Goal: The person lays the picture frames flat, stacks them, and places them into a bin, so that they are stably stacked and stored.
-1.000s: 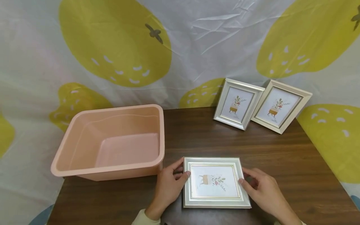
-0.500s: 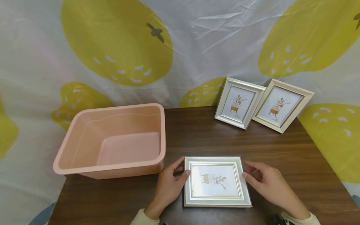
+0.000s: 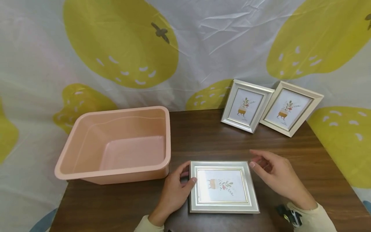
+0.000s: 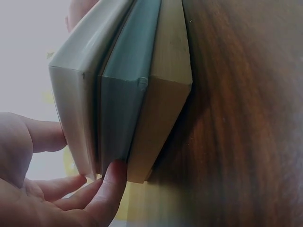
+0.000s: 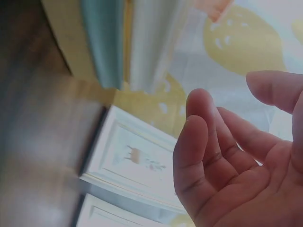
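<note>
A silver-white picture frame (image 3: 195, 187) lies face up at the table's front, its flower-pot print turned sideways. In the left wrist view it tops a stack, over a blue-grey frame (image 4: 120, 109) and a beige frame (image 4: 163, 90). My left hand (image 3: 176, 190) holds the stack's left side, thumb on the top frame and fingertips (image 4: 113, 177) against the edges. Just off the right side, my right hand (image 3: 276, 174) hovers with fingers loosely bent and nothing between them, as the right wrist view also shows.
Two more picture frames, one silver (image 3: 227, 106) and one beige (image 3: 307, 111), lean against the lemon-print cloth (image 3: 217, 48) at the back right. A pink plastic basin (image 3: 116, 175) stands on the left of the dark wooden table (image 3: 200, 138).
My right hand has let go of the stack's right side and moved up and slightly right. My left hand stays on the stack, which has barely shifted in view.
</note>
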The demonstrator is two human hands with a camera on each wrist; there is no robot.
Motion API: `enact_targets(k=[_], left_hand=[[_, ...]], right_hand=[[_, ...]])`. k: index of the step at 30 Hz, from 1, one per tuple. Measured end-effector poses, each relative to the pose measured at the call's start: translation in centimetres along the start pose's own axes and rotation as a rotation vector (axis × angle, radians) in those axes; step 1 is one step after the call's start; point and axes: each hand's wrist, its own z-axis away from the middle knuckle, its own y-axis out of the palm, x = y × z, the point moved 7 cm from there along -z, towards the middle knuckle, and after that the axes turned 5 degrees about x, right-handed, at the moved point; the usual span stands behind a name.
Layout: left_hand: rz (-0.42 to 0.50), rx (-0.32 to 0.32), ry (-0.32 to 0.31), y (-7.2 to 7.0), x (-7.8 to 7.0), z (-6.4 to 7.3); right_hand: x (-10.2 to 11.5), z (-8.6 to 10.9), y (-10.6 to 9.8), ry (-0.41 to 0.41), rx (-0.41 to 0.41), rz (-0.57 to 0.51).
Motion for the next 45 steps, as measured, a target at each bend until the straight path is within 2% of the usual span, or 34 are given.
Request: enact_targets(k=[10,18,24,36,45], left_hand=[[0.031,0.012,0.014,0.1,0.3,0.0],[0.041,0.034,0.043,-0.2,0.4,0.0],[0.043,0.039,0.046,-0.3,0.5,0.1],[0.047,0.038,0.048,-0.6,0.7,0.1],[0.056,0.036,0.055,-0.6,0.9,0.1]], right_hand=[[0.5,-4.0,-3.7,-0.028,-0.047,0.070],[0.5,-9.1,-7.8,-0.022,-0.137,0.100],[-0.1,-12.6,-9.3,-0.011,-0.175,0.053],[-3.9,-20.0,-10.6,0.097,-0.138,0.048],[-6.2,-23.3,-9.4,0.101,0.015,0.110]])
